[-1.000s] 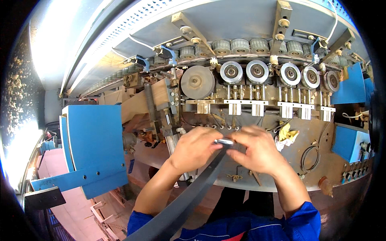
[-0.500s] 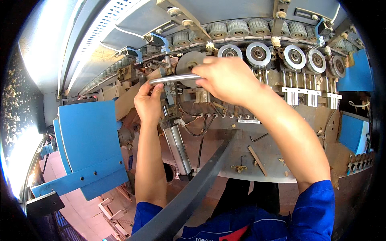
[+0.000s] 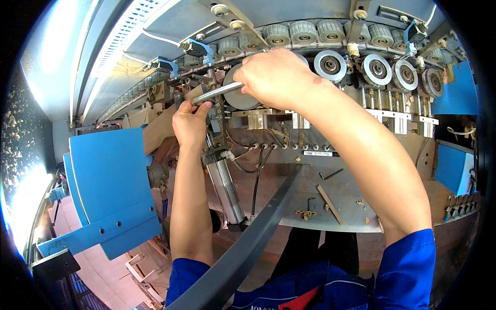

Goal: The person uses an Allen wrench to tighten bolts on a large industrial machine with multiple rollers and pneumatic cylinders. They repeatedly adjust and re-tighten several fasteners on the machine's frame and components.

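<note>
My left hand [image 3: 190,123] pinches the left end of a shiny steel rod [image 3: 219,91], beside a metal bracket [image 3: 214,122] above a pneumatic cylinder [image 3: 223,188]. My right hand [image 3: 268,77] grips the rod's other end, higher and to the right, over a large grey disc [image 3: 236,101], which it partly hides. The rod is tilted up to the right; whether it rests on the bracket behind it I cannot tell.
Steel rollers [image 3: 377,70] line the machine, blue housings [image 3: 103,175] stand at left and right, and a dark bar [image 3: 253,227] slopes up from bottom centre. Hex keys [image 3: 330,173] and a wooden strip [image 3: 329,204] lie on the metal plate [image 3: 356,186].
Both hands have moved up and leftward with the rod from the centre toward the bracket. In the last half second my right hand rose slightly further, tilting the rod more.
</note>
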The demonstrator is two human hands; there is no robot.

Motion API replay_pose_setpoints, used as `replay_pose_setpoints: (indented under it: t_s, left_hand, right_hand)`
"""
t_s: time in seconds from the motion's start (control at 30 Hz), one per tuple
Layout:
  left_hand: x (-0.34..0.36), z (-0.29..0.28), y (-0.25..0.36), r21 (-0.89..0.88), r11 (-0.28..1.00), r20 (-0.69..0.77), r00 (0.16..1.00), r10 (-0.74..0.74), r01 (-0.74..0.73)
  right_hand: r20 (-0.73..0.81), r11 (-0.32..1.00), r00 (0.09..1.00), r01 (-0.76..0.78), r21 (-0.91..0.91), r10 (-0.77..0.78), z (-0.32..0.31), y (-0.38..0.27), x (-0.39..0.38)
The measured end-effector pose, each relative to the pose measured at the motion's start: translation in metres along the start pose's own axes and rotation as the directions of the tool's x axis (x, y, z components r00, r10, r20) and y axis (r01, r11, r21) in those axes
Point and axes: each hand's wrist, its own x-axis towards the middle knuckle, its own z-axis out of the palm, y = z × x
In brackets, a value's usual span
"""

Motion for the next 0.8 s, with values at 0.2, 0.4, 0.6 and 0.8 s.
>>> replay_pose_setpoints:
  t_s: [0.2, 0.4, 0.6, 0.8]
  left_hand:
    - [-0.007, 0.011, -0.004, -0.019, 0.998, -0.047, 0.997, 0.055, -0.056]
    - [0.003, 0.009, -0.01, 0.008, 0.995, 0.019, 0.995, 0.096, -0.096]
    - [0.008, 0.008, -0.012, 0.106, 0.975, 0.044, 0.981, 0.191, -0.194]
    - [0.001, 0.002, 0.004, 0.128, 0.967, 0.076, 0.975, 0.21, -0.219]
  right_hand:
    - [-0.008, 0.999, 1.0, 0.015, 0.034, -0.014, 0.012, -0.001, -0.003]
    - [0.089, 0.98, 0.993, -0.087, 0.181, 0.072, 0.023, -0.014, -0.021]
    - [0.055, 0.898, 0.98, -0.196, 0.394, 0.19, 0.041, -0.052, -0.055]
    - [0.14, 0.824, 0.957, -0.29, 0.486, 0.254, 0.052, -0.087, -0.068]
